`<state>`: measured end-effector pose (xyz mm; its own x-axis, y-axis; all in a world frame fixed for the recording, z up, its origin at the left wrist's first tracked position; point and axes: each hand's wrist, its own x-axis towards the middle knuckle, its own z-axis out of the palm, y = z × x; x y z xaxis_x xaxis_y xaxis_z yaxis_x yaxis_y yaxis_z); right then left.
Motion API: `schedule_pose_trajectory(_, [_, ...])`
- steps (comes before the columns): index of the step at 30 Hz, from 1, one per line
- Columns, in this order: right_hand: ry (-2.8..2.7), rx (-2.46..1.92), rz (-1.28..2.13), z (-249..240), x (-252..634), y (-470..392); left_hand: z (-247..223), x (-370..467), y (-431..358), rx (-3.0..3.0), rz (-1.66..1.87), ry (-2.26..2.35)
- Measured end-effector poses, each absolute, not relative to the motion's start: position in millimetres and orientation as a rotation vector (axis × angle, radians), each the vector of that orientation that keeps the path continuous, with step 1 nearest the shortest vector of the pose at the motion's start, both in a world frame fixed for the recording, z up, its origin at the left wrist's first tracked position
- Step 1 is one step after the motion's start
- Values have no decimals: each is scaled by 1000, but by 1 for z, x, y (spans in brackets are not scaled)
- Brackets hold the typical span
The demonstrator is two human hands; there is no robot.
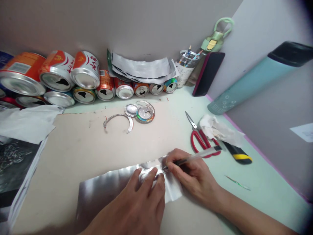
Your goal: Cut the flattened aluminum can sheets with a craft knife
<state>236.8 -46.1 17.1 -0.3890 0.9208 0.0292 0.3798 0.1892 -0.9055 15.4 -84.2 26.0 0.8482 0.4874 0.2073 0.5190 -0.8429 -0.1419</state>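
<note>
Toward six o'clock on the worktop (102, 140), I see the left hand (144, 200) spread, fingertips pressing a shiny round piece (144, 176) against a silvery sheet (105, 191), while the right hand (195, 178) pinches a pen (204, 152) beside it. Between ten and twelve, drink cans (84, 73) lie on their sides, several with dark open mouths whose insides I can't make out. At one o'clock a cup (185, 73) holds pencils (189, 50); at two leans a capped blue tumbler (251, 80), contents hidden.
</note>
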Motion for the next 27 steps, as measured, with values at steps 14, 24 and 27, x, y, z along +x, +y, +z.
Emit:
schedule_pose_trajectory(14, [-1837, -1239, 1156, 20, 235, -45, 26, 16, -84, -2841, -228, -768])
schedule_pose_trajectory(24, [-1878, -1157, 1148, 19, 237, -45, 27, 16, -85, -2857, -227, -797])
schedule_pose_trajectory(27, [-1884, -1143, 1157, 18, 237, -45, 27, 16, -85, -2851, -225, -786])
